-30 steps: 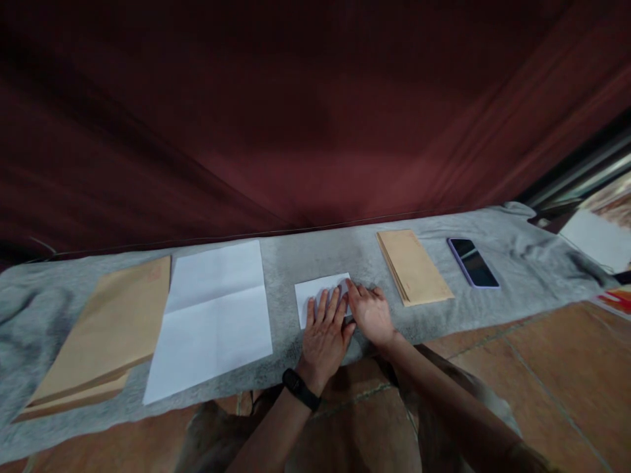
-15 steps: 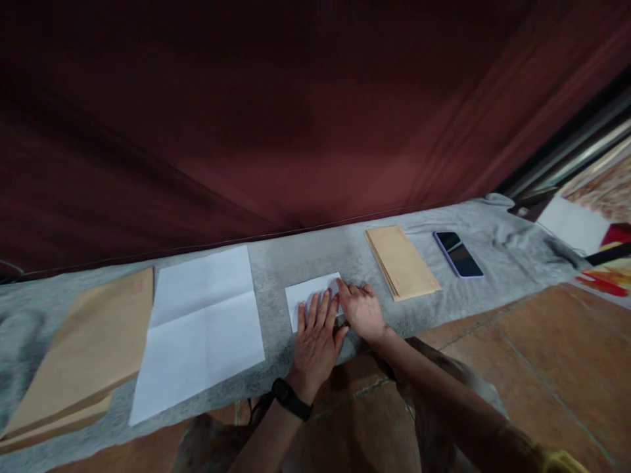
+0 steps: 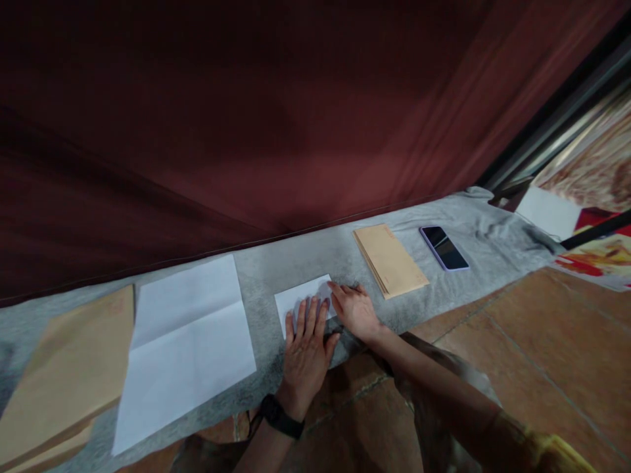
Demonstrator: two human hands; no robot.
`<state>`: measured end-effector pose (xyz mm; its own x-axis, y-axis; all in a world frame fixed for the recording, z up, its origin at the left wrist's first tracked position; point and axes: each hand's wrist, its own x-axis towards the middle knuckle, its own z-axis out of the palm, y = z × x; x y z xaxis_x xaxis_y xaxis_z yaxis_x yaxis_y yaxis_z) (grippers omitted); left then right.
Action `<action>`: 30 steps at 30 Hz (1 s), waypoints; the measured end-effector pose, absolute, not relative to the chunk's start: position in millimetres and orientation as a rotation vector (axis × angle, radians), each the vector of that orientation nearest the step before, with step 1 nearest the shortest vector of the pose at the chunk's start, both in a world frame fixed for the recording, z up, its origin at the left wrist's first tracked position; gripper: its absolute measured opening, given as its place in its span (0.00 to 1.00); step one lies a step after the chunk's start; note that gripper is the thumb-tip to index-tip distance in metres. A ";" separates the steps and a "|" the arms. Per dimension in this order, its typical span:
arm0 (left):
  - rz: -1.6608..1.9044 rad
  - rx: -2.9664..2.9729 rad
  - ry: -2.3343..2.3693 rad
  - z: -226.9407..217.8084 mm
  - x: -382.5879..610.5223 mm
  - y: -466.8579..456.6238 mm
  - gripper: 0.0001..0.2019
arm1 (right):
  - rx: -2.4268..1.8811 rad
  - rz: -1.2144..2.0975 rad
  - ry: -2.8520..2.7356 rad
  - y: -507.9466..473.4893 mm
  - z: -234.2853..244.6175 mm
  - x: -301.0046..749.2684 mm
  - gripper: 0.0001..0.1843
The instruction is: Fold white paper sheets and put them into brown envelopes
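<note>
A small folded sheet of white paper [image 3: 300,295] lies on the grey cloth in front of me. My left hand [image 3: 306,348], with a dark band on its wrist, rests flat on it, fingers spread across the lower part. At the paper's right edge, my right hand [image 3: 355,310] touches with its index fingertip. The other right fingers are loosely bent and apart, and its thumb is mostly hidden. To the left lies a larger white sheet [image 3: 190,348] with crease lines. A stack of small tan envelopes [image 3: 392,261] sits right of my right hand.
Large tan envelopes [image 3: 73,374] lie at the far left. A phone in a purple case [image 3: 444,247] rests at the right on the grey cloth [image 3: 493,230]. A dark red curtain [image 3: 296,131] hangs behind. Tiled floor [image 3: 517,341] shows in front.
The camera view has turned slightly, so most things sit a little further left. Both hands keep nearly the same place on the folded paper.
</note>
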<state>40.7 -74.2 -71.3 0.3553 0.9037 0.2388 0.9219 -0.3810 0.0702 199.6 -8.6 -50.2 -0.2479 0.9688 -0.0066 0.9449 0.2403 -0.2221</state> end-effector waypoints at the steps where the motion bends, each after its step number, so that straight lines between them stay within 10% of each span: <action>1: -0.366 -2.522 -1.704 -71.8 40.9 -74.4 0.31 | -1.830 0.283 -2.364 -8.9 -50.1 200.2 0.23; 30: -0.376 -2.498 -1.751 -79.7 44.4 -75.8 0.31 | -1.732 0.158 -2.410 -12.4 -59.1 202.9 0.23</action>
